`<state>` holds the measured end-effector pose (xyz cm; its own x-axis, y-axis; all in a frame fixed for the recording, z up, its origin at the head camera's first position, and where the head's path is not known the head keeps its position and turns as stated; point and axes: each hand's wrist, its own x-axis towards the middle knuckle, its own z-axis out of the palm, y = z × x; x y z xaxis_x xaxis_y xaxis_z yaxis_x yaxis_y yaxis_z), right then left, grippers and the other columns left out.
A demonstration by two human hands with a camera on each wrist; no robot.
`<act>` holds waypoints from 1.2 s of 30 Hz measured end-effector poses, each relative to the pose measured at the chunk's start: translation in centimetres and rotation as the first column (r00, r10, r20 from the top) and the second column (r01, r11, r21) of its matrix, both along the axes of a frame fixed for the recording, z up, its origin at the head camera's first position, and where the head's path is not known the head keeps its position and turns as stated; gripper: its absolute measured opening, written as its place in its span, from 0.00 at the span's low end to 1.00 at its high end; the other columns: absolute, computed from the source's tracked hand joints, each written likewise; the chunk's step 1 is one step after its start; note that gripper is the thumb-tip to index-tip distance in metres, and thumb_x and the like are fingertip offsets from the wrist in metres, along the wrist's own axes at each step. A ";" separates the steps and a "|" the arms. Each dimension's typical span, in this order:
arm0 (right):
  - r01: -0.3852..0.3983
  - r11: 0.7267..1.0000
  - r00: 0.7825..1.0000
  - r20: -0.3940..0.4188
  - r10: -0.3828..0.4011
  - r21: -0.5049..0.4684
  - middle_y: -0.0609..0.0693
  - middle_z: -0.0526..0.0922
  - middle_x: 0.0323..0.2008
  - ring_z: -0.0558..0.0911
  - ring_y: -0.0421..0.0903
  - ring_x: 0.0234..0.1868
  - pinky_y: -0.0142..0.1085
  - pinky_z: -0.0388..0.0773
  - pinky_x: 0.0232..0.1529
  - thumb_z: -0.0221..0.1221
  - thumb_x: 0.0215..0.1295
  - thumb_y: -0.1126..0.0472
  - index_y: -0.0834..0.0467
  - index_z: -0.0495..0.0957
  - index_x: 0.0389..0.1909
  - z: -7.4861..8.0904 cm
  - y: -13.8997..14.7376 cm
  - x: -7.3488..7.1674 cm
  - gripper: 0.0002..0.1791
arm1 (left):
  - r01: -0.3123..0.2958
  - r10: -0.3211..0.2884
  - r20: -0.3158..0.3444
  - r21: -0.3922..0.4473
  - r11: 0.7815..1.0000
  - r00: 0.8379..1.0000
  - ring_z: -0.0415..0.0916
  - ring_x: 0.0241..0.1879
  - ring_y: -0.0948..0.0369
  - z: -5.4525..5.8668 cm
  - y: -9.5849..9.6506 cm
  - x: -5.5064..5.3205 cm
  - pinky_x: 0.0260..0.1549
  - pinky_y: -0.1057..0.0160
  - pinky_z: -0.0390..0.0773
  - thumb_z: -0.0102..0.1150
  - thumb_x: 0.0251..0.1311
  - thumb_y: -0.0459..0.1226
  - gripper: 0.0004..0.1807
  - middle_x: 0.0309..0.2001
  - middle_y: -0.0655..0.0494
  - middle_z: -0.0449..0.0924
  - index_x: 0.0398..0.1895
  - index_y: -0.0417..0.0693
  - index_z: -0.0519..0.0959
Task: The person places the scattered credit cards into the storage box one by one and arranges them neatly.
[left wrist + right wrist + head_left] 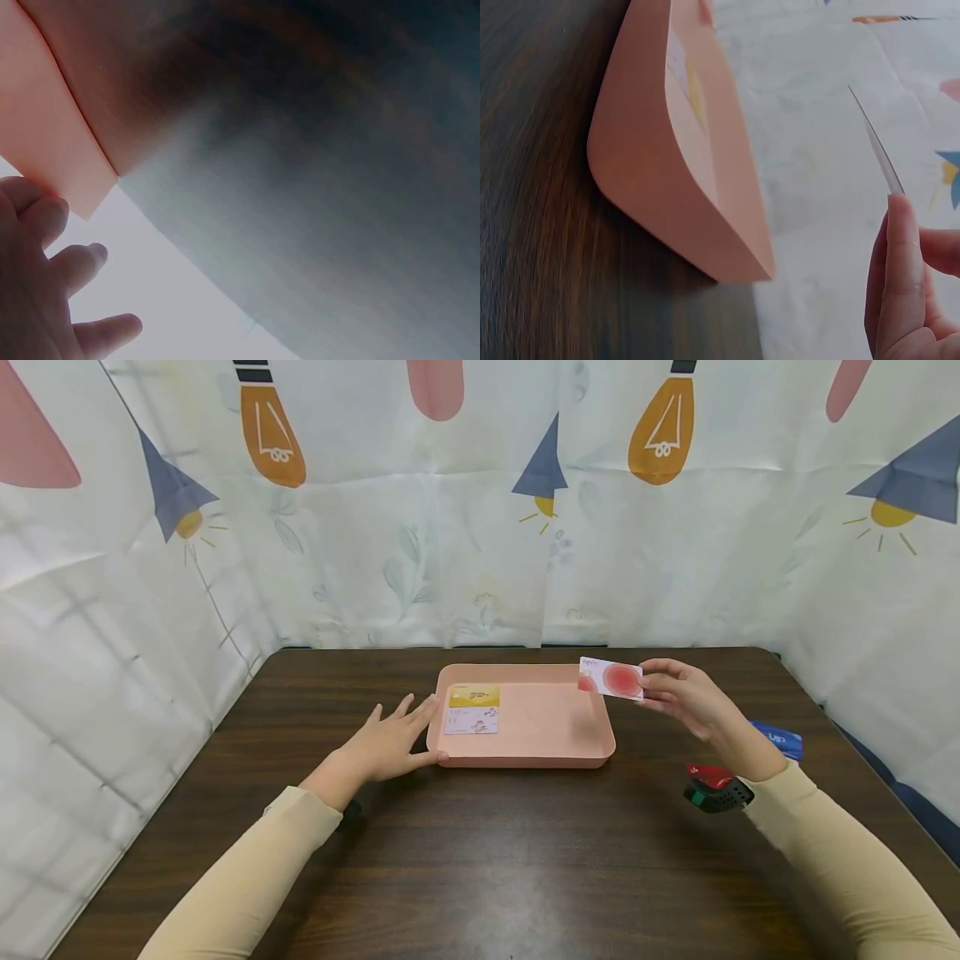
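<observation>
My right hand (686,697) pinches a white card with red circles (617,679) by its right end, above the right side of a pink tray (551,761). In the right wrist view that card (877,142) appears nearly edge-on between thumb and fingers. My left hand (390,743) has its fingers spread and touches the tray's left edge. Inside the tray, at the left, lie a yellow card (475,695) and, just in front of it, a white patterned card (472,721). The left wrist view shows the left fingers (45,217) beside the tray's wall.
Beneath my right forearm lie a blue card (780,739) and a red card (707,774), both partly hidden. The dark wooden table (480,852) ends at a white patterned curtain (480,568) behind and at the sides.
</observation>
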<state>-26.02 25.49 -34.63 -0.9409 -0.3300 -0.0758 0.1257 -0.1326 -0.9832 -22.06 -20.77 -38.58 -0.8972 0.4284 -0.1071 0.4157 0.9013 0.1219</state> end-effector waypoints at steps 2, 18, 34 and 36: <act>-0.007 1.000 1.000 0.006 0.007 -0.008 0.48 0.82 0.41 0.86 0.42 0.39 0.33 0.84 0.45 0.55 0.76 0.69 0.56 0.76 0.47 -0.1 -0.4 -0.1 0.06 | 0.001 -0.001 0.000 -0.001 1.000 1.000 0.43 0.79 0.42 0.0 0.0 0.0 0.68 0.26 0.45 0.48 0.69 0.69 0.54 0.82 0.50 0.47 0.84 0.47 0.45; -0.066 0.998 0.997 0.040 0.067 -0.013 0.49 0.79 0.41 0.85 0.40 0.38 0.32 0.84 0.45 0.53 0.77 0.71 0.62 0.68 0.53 -0.8 -5.1 -0.6 0.09 | -0.001 0.000 -0.012 -0.013 1.000 1.000 0.43 0.80 0.43 0.0 0.0 0.0 0.69 0.26 0.45 0.49 0.69 0.68 0.53 0.82 0.51 0.47 0.84 0.48 0.45; -0.077 0.996 0.996 0.059 0.074 0.036 0.50 0.78 0.42 0.83 0.41 0.36 0.35 0.85 0.43 0.54 0.75 0.73 0.67 0.69 0.61 -2.5 -9.7 -1.1 0.17 | 0.002 -0.002 -0.001 -0.025 1.000 1.000 0.42 0.80 0.43 0.2 0.2 0.2 0.69 0.27 0.45 0.49 0.70 0.67 0.52 0.82 0.51 0.45 0.84 0.47 0.44; -0.074 0.996 0.995 0.067 0.071 0.046 0.51 0.77 0.43 0.83 0.41 0.36 0.36 0.85 0.43 0.55 0.74 0.74 0.68 0.69 0.63 -2.6 -10.2 -1.2 0.19 | 0.001 -0.001 0.001 -0.024 1.000 1.000 0.42 0.80 0.43 0.2 0.2 0.2 0.69 0.27 0.45 0.49 0.70 0.67 0.52 0.82 0.51 0.46 0.84 0.47 0.45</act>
<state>-27.19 15.31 -37.26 -0.9073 -0.3914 -0.1538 0.1973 -0.0732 -0.9776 -21.87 -20.61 -38.34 -0.8969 0.4263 -0.1179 0.4163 0.9037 0.1003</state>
